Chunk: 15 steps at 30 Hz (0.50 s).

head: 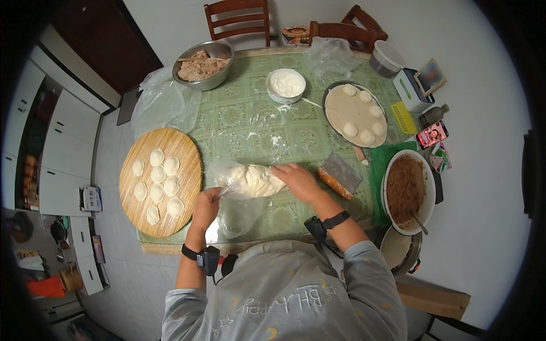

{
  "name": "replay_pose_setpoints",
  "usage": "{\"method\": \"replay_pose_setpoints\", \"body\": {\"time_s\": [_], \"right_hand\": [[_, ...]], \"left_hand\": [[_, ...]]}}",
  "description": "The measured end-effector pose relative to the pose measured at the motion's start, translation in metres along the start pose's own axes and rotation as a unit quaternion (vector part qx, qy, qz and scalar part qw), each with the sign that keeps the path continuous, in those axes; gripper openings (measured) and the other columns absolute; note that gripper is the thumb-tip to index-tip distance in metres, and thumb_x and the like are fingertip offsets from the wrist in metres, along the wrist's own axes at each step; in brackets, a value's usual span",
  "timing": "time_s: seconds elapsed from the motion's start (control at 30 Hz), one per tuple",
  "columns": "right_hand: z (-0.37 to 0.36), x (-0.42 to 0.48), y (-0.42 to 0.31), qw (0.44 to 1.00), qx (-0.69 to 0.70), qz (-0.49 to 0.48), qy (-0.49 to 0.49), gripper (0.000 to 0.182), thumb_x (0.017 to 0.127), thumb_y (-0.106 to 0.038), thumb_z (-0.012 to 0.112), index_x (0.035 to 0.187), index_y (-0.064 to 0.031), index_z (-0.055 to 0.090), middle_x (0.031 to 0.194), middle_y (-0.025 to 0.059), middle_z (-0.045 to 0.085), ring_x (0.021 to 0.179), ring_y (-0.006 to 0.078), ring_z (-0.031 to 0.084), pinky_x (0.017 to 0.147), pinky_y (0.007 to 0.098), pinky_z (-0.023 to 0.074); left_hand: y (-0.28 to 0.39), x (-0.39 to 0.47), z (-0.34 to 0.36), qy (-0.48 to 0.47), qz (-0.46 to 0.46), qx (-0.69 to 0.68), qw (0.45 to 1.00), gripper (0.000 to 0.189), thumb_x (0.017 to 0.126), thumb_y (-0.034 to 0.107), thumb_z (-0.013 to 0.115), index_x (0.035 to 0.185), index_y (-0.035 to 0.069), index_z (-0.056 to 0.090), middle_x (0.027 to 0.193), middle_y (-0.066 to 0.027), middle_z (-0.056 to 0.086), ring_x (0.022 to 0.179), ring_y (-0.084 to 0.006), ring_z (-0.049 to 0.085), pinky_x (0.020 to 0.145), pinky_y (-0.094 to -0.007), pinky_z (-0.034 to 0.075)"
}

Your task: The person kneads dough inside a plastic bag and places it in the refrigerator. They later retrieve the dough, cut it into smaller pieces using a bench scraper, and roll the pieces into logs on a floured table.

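Note:
A large lump of dough [260, 181] lies on the green tablecloth in front of me, its left end inside a clear plastic bag [232, 215]. My left hand [207, 207] pinches the edge of that bag. My right hand [297, 181] rests on the right end of the dough, fingers stretched across it. To the left, a round wooden board [132, 209] carries several flattened, filled dough pieces [158, 174]. Right of my right hand is a floury orange-brown rod [335, 183], perhaps a rolling pin, beside a clear plastic sheet [341, 168].
Flour fills a bowl [286, 85] at the back. A steel bowl [202, 66] holds minced filling with chopsticks. Several dough balls sit on a round tray [356, 113]. At right stand a white basin [407, 192] of brown filling with a spoon, and a lit phone [432, 134].

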State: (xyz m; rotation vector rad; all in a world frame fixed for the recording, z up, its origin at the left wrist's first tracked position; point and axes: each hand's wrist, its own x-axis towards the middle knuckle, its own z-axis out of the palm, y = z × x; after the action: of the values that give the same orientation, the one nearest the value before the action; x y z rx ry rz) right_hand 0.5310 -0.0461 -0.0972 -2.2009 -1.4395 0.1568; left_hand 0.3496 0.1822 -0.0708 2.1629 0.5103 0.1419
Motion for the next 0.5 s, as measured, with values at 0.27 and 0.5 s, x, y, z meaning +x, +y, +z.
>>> {"method": "replay_pose_setpoints", "body": {"time_s": [0.27, 0.5], "right_hand": [[0.023, -0.017, -0.001, 0.991, -0.132, -0.007, 0.036, 0.047, 0.079, -0.007, 0.048, 0.126, -0.0057, 0.046, 0.133, 0.0105, 0.041, 0.122, 0.0280, 0.039, 0.099, 0.0409, 0.0336], [0.010, -0.013, -0.006, 0.997, 0.056, 0.053, -0.025, 0.065, 0.072, -0.016, 0.060, 0.130, 0.0011, 0.036, 0.140, 0.0168, 0.031, 0.131, 0.0311, 0.029, 0.105, 0.0457, 0.0259]], "left_hand": [[0.073, 0.004, -0.010, 0.036, 0.157, 0.050, 0.986, 0.034, 0.067, 0.007, 0.064, 0.101, 0.009, 0.062, 0.110, -0.0136, 0.056, 0.103, -0.0329, 0.052, 0.087, -0.0392, 0.043], [0.059, 0.054, 0.052, 0.024, 0.225, 0.266, 0.937, 0.055, 0.061, 0.027, 0.077, 0.111, 0.012, 0.058, 0.121, -0.0095, 0.051, 0.111, -0.0319, 0.046, 0.096, -0.0504, 0.031]]}}
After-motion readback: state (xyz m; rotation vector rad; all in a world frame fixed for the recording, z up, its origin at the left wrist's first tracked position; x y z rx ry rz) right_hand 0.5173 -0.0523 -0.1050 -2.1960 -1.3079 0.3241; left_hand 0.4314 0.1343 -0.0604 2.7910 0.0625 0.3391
